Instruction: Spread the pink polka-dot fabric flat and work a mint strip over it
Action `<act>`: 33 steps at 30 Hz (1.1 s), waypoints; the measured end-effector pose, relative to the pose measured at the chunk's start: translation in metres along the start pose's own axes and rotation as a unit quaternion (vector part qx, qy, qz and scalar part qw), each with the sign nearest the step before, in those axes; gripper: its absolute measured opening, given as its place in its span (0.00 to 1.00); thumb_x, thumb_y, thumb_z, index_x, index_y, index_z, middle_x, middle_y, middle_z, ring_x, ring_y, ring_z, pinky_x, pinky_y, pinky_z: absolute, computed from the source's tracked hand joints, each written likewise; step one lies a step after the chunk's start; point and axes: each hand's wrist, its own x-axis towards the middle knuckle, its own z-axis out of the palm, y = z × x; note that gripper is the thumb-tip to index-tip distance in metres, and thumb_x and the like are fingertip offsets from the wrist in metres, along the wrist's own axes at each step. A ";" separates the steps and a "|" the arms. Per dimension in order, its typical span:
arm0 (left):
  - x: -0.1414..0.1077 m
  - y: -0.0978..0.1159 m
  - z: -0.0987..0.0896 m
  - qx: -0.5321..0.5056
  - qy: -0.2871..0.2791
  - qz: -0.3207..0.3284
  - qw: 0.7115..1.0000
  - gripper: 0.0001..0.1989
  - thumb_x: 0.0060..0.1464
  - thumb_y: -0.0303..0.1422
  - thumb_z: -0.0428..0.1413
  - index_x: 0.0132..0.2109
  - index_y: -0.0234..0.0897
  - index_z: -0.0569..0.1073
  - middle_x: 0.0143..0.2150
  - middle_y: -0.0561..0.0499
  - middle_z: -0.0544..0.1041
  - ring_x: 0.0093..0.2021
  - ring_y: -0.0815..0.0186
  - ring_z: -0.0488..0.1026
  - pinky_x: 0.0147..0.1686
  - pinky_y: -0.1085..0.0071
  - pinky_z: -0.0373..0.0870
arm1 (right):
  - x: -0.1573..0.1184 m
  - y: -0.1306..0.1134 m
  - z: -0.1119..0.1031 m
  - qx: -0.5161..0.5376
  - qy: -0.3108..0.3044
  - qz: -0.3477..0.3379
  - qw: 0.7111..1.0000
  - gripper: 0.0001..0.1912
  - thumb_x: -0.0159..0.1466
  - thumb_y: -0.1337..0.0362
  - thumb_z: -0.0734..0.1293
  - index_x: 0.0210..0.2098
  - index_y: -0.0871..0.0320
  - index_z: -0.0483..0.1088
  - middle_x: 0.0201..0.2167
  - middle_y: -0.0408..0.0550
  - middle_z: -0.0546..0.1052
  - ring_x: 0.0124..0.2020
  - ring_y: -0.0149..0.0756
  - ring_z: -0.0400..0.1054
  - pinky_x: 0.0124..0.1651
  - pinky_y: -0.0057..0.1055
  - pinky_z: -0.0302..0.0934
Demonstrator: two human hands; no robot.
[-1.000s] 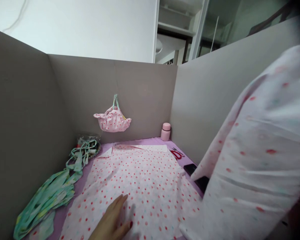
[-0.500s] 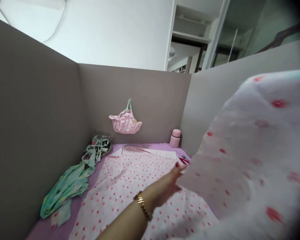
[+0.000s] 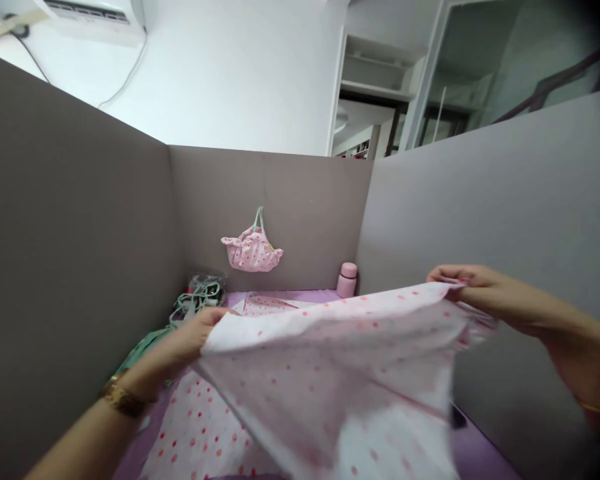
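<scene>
A white cloth with red dots (image 3: 340,373) is stretched in the air between both my hands, above the table. My left hand (image 3: 183,343) pinches its left corner, with a gold bracelet on that wrist. My right hand (image 3: 475,293) grips the right corner, close to the grey partition on the right. Under the lifted cloth lies a second dotted cloth (image 3: 200,433) spread flat on the purple table cover (image 3: 480,457).
Grey partition walls (image 3: 80,267) enclose the table on three sides. A small pink dotted bag (image 3: 253,248) hangs on the back wall. A pink bottle (image 3: 347,279) stands in the back right corner. Green fabric and straps (image 3: 193,303) lie at the left.
The dotted cloth, held up close at the right, has been spread out between both hands. My left hand left the flat cloth and took the lifted cloth's left corner. My right hand came into view.
</scene>
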 end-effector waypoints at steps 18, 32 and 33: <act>0.006 0.006 -0.043 -0.005 0.110 0.013 0.994 0.17 0.41 0.45 0.62 0.32 0.37 0.69 0.24 0.57 0.71 0.20 0.74 0.65 0.20 0.79 0.60 | -0.019 -0.012 0.032 -0.314 -0.206 -0.140 0.916 0.09 0.49 0.66 0.63 0.32 0.60 0.68 0.21 0.42 0.70 0.19 0.26 0.61 0.20 0.19 0.51; 0.032 -0.015 -0.048 0.042 0.127 -0.001 0.991 0.20 0.38 0.47 0.62 0.29 0.36 0.66 0.21 0.59 0.67 0.18 0.75 0.62 0.18 0.80 0.55 | -0.004 0.004 0.047 -0.235 -0.267 -0.065 0.932 0.10 0.47 0.65 0.66 0.30 0.58 0.66 0.23 0.40 0.70 0.20 0.26 0.62 0.21 0.20 0.53; 0.034 -0.017 -0.049 0.043 0.134 0.004 0.990 0.20 0.38 0.47 0.63 0.29 0.36 0.67 0.21 0.59 0.67 0.18 0.75 0.62 0.17 0.80 0.55 | -0.004 0.004 0.050 -0.228 -0.271 -0.064 0.933 0.10 0.47 0.65 0.67 0.30 0.58 0.66 0.23 0.40 0.70 0.20 0.25 0.62 0.21 0.19 0.53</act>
